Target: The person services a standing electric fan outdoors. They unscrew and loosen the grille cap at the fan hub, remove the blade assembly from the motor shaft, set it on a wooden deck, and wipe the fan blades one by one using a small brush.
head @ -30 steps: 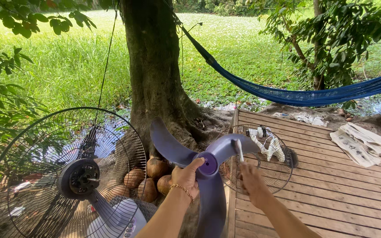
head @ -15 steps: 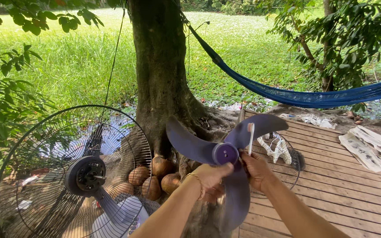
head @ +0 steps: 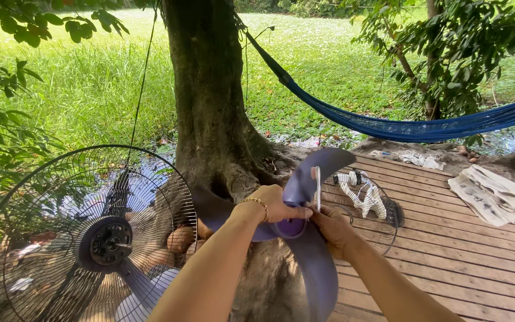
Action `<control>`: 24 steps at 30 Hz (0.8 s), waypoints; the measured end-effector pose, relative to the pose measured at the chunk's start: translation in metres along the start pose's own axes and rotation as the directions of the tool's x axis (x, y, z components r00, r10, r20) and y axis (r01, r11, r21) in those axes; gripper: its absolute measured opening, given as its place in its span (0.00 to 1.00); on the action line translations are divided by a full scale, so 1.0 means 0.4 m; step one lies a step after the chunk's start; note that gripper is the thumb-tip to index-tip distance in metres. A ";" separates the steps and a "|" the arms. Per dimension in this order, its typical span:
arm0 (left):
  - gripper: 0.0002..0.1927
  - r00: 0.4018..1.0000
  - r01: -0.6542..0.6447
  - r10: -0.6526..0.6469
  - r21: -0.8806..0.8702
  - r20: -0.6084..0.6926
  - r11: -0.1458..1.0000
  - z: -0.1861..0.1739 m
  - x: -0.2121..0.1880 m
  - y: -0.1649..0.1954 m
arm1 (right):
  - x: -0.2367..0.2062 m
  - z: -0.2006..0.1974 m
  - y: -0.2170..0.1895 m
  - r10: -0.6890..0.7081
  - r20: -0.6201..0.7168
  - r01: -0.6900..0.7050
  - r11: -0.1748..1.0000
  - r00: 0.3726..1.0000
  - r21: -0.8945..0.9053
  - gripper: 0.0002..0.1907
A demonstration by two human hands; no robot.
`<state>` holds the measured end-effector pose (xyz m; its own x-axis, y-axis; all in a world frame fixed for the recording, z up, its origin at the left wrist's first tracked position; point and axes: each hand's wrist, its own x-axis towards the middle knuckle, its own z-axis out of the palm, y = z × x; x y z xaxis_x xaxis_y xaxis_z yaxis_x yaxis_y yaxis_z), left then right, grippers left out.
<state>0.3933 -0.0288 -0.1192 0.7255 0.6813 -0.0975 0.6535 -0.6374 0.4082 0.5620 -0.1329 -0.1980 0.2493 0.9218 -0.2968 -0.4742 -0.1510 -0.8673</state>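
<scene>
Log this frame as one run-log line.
left hand: grips purple plastic fan blade at hub | right hand: holds blade plus thin white stick | round wire fan guard: upright, left of tree trunk

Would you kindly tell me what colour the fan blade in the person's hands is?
The fan blade is a muted bluish purple, with a brighter purple hub; the head view shows it.

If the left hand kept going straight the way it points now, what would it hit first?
The left hand points right, across the purple fan blade it grips. Straight on, it would likely meet the right hand at the hub first; depth is hard to judge.
</scene>
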 end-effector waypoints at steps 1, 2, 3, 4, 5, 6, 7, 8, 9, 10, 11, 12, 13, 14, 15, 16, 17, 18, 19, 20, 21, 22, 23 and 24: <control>0.55 1.000 0.012 -0.012 -0.011 0.011 1.000 0.004 -0.003 -0.003 | 0.002 -0.002 -0.006 -0.023 -0.068 0.020 0.999 0.997 -0.046 0.14; 0.54 0.999 0.029 -0.028 -0.023 0.022 0.999 0.008 -0.011 -0.005 | 0.004 -0.006 -0.017 -0.046 -0.132 0.034 0.995 0.990 -0.093 0.14; 0.54 0.998 0.060 -0.060 -0.032 0.011 0.998 0.009 -0.020 -0.006 | 0.008 -0.009 -0.027 -0.073 -0.192 0.046 0.989 0.979 -0.142 0.13; 0.54 0.996 0.090 -0.090 -0.040 -0.003 0.995 0.006 -0.029 -0.004 | 0.012 -0.014 -0.037 -0.091 -0.231 0.062 0.989 0.969 -0.131 0.17; 0.54 0.993 0.118 -0.119 -0.050 -0.017 0.992 -0.001 -0.038 -0.001 | 0.014 -0.021 -0.048 -0.109 -0.271 0.078 0.990 0.957 -0.120 0.21; 0.53 0.979 0.198 -0.201 -0.094 -0.035 0.976 -0.008 -0.051 0.003 | 0.016 -0.028 -0.054 -0.124 -0.312 0.094 0.989 0.942 -0.110 0.26; 0.52 0.958 0.273 -0.282 -0.139 -0.048 0.952 -0.014 -0.067 0.006 | 0.018 -0.032 -0.054 -0.117 -0.318 0.074 0.987 0.941 -0.145 0.25; 0.52 0.932 0.343 -0.359 -0.185 -0.058 0.921 -0.022 -0.082 0.011 | 0.020 -0.037 -0.052 -0.112 -0.325 0.055 0.982 0.939 -0.181 0.23; 0.50 0.923 0.356 -0.375 -0.175 -0.085 0.918 -0.029 -0.096 0.018 | 0.023 -0.040 -0.048 -0.108 -0.331 0.037 0.976 0.937 -0.215 0.22; 0.49 0.914 0.370 -0.390 -0.166 -0.112 0.914 -0.033 -0.111 0.026 | 0.027 -0.042 -0.040 -0.126 -0.322 0.047 0.969 0.938 -0.244 0.21; 0.48 0.904 0.384 -0.405 -0.158 -0.138 0.910 -0.037 -0.123 0.034 | 0.031 -0.042 -0.029 -0.142 -0.313 0.055 0.961 0.939 -0.272 0.20; 0.46 0.904 0.382 -0.403 -0.153 -0.141 0.911 -0.042 -0.132 0.041 | 0.033 -0.042 -0.017 -0.156 -0.304 0.061 0.952 0.940 -0.299 0.20; 0.45 0.904 0.381 -0.401 -0.149 -0.145 0.913 -0.045 -0.139 0.047 | 0.036 -0.043 -0.008 -0.181 -0.298 0.085 0.948 0.937 -0.307 0.20; 0.44 0.904 0.381 -0.401 -0.145 -0.150 0.913 -0.049 -0.145 0.055 | 0.037 -0.045 -0.004 -0.206 -0.290 0.109 0.942 0.935 -0.316 0.21; 0.43 0.904 0.381 -0.401 -0.144 -0.148 0.913 -0.052 -0.149 0.061 | 0.039 -0.045 -0.001 -0.231 -0.281 0.135 0.937 0.931 -0.323 0.22; 0.43 0.905 0.381 -0.400 -0.144 -0.146 0.913 -0.055 -0.151 0.067 | 0.040 -0.045 -0.002 -0.258 -0.291 0.176 0.944 0.921 -0.281 0.23; 0.42 0.905 0.381 -0.400 -0.144 -0.143 0.913 -0.057 -0.153 0.071 | 0.041 -0.045 -0.007 -0.283 -0.304 0.215 0.947 0.910 -0.238 0.24; 0.41 0.906 0.381 -0.400 -0.143 -0.142 0.914 -0.059 -0.155 0.075 | 0.039 -0.045 -0.013 -0.304 -0.321 0.252 0.948 0.897 -0.194 0.25; 0.41 0.907 0.379 -0.398 -0.144 -0.141 0.914 -0.060 -0.156 0.080 | 0.036 -0.044 -0.019 -0.332 -0.307 0.262 0.933 0.892 -0.246 0.24; 0.40 0.908 0.376 -0.395 -0.143 -0.142 0.916 -0.063 -0.156 0.085 | 0.035 -0.039 -0.028 -0.360 -0.291 0.274 0.915 0.886 -0.296 0.24; 0.39 0.911 0.374 -0.391 -0.134 -0.133 0.918 -0.065 -0.156 0.088 | 0.033 -0.033 -0.036 -0.388 -0.273 0.287 0.894 0.880 -0.345 0.24; 0.38 0.914 0.371 -0.386 -0.125 -0.123 0.920 -0.065 -0.157 0.093 | 0.028 -0.028 -0.045 -0.370 -0.296 0.244 0.890 0.880 -0.386 0.24; 0.38 0.917 0.370 -0.382 -0.116 -0.111 0.922 -0.065 -0.157 0.095 | 0.022 -0.023 -0.052 -0.352 -0.321 0.198 0.883 0.879 -0.425 0.24; 0.38 0.923 0.356 -0.366 -0.098 -0.120 0.930 -0.065 -0.158 0.096 | 0.016 -0.017 -0.055 -0.333 -0.345 0.150 0.874 0.877 -0.462 0.23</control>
<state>0.3669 -0.0871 -0.0738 0.4046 0.9052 -0.1299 0.8442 -0.3151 0.4336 0.5798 -0.1262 -0.1833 0.6682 0.7359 -0.1095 0.0127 -0.1585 -0.9873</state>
